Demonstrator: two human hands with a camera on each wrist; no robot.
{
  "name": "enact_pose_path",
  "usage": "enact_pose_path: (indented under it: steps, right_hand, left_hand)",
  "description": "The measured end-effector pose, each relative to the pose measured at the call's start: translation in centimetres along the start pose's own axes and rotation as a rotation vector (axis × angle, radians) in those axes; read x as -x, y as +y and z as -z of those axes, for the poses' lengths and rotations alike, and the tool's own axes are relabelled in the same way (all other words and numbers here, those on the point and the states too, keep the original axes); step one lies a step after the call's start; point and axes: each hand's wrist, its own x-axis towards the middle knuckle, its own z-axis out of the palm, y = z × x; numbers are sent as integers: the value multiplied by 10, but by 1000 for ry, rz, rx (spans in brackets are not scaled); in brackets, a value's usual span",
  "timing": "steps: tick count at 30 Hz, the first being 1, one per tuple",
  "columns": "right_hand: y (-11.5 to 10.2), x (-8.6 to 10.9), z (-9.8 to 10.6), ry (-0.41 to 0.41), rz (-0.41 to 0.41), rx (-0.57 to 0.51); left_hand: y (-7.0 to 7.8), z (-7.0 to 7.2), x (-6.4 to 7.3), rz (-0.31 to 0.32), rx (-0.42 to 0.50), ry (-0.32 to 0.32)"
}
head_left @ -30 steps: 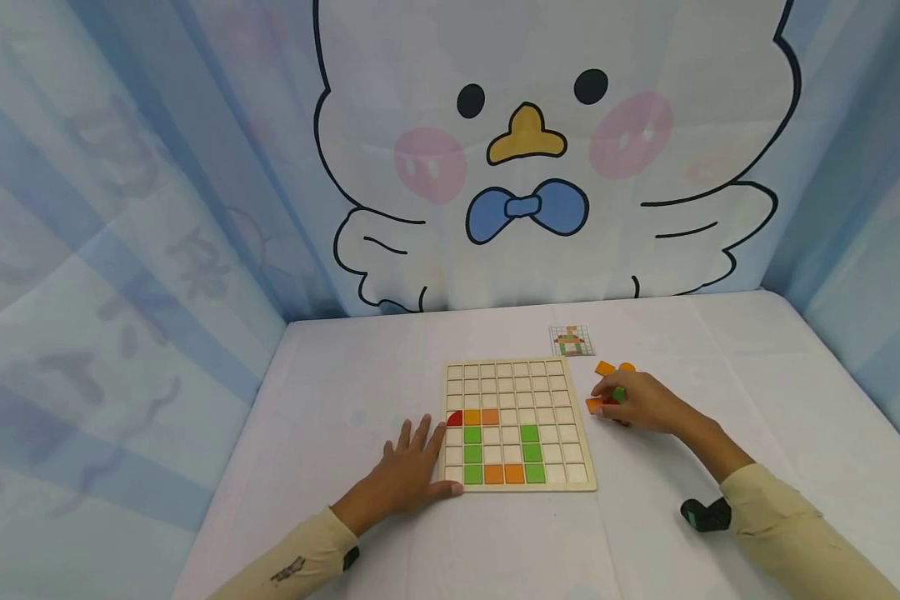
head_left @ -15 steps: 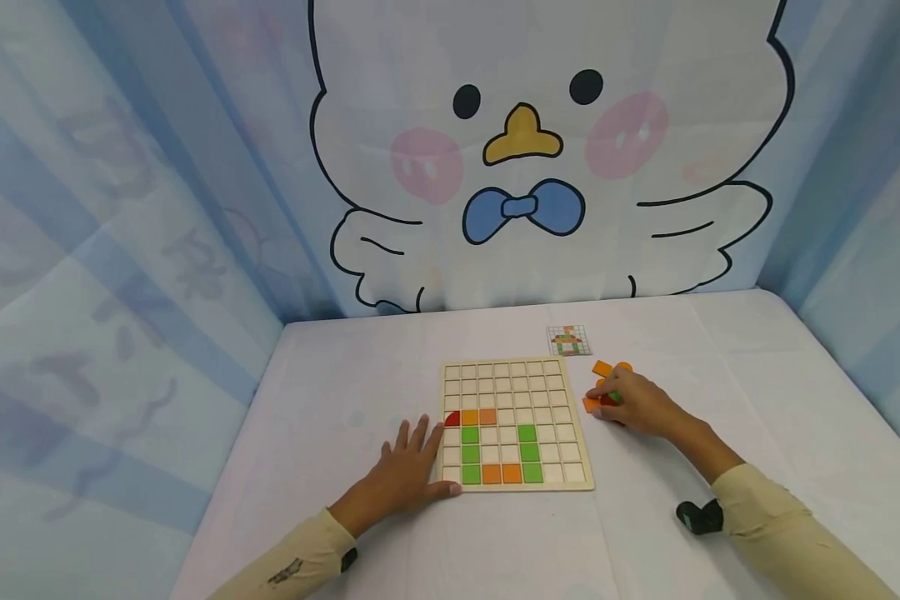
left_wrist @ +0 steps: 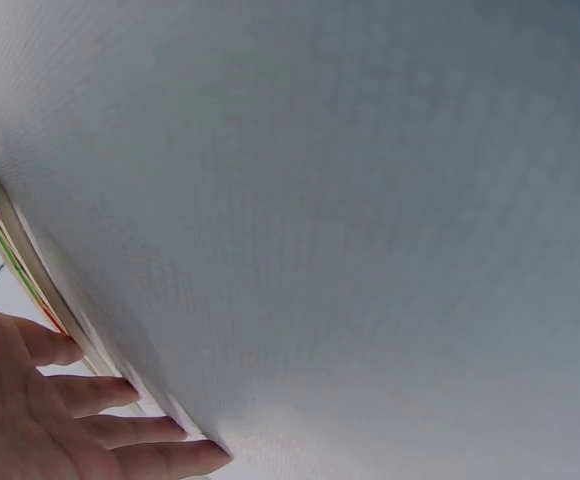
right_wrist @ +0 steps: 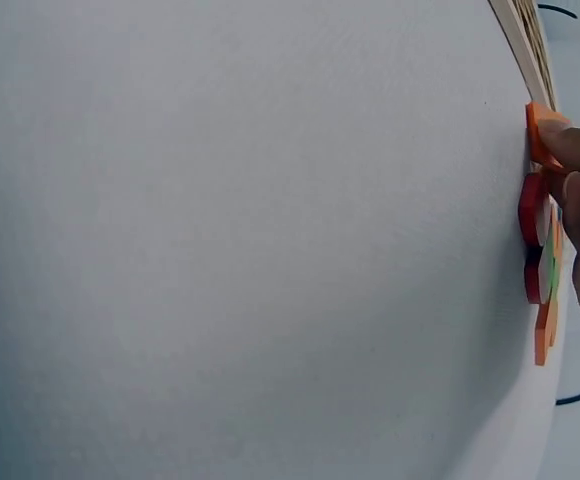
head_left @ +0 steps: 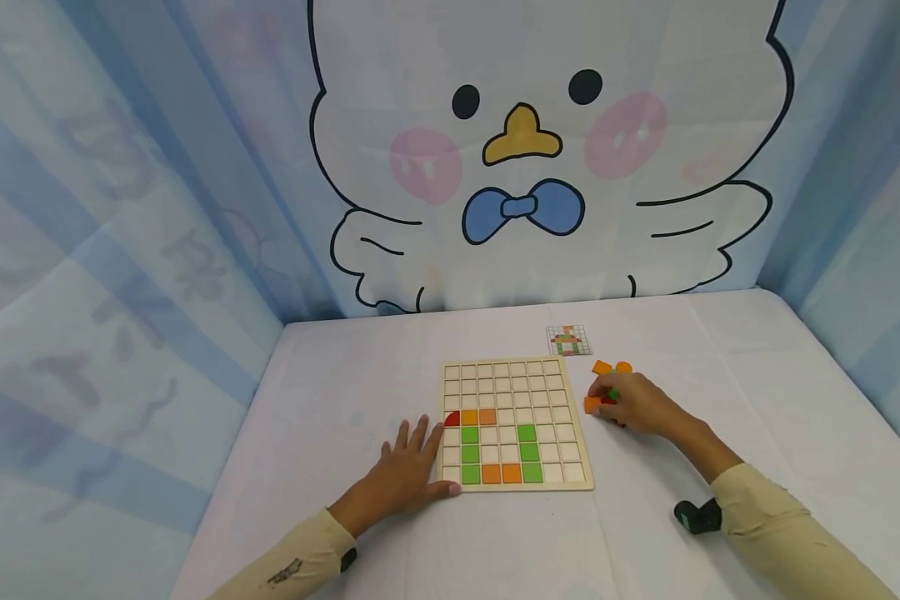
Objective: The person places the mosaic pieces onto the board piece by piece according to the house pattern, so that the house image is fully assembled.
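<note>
A wooden grid board (head_left: 570, 367) lies flat on the table, with green, orange and red tiles in some of its cells. My left hand (head_left: 397, 479) rests at its left side, fingers spread, the thumb at the lower left corner. In the left wrist view its fingertips (left_wrist: 170, 430) line the board's edge. Right of the board, my right hand (head_left: 633, 404) is bent over a small pile of loose pieces. Its thumb and a finger pinch an orange tile (right_wrist: 540, 135) at the near side of the pile. Red pieces (right_wrist: 532, 215) lie right beside that tile.
A small pattern card (head_left: 568, 340) lies behind the board's far right corner. More orange pieces (head_left: 602, 367) lie just beyond the right hand. A printed cartoon curtain (head_left: 525, 267) rises behind the table, and blue fabric closes both sides.
The right hand shifts slightly among the pieces and the orange tile at its fingertips turns a little. A green piece shows beyond the fingers now. The left hand and board stay put.
</note>
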Motion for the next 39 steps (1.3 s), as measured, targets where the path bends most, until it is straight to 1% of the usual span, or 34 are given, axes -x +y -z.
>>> enact_pose_path:
  steps: [7,10,15,17,22,26,29,31,34,36,39]
  right_hand:
    - [-1,2,4,-44,21,-103]
    - [-1,1,3,-68,40,-158]
    - [-4,0,1,-90,42,-222]
    - [-6,-1,0,-90,40,-240]
    - [-12,-5,-6,-100,78,-306]
    - [-19,-10,-12,-116,70,-358]
    - [-25,-13,-18,-109,68,-360]
    - [-29,-15,-21,-93,78,-347]
    - [-36,-18,-26,-83,91,-359]
    - [-41,-20,-29,-91,96,-371]
    - [-46,-22,-34,-128,122,-391]
  left_hand:
    - [0,0,0,2,2,-2]
    - [-1,0,-1,2,-2,-3]
    - [-2,-1,-1,-3,0,-3]
    - [-2,-1,-1,-3,4,-3]
    - [-2,-1,-1,3,6,-9]
    - [-2,0,0,0,4,-5]
    - [-3,0,0,-7,3,0]
    - [-3,-1,-1,-8,1,2]
    - [-3,-2,-2,-9,0,1]
    - [-3,-2,-2,-7,-1,-1]
    - [-4,-3,-3,-5,-3,-5]
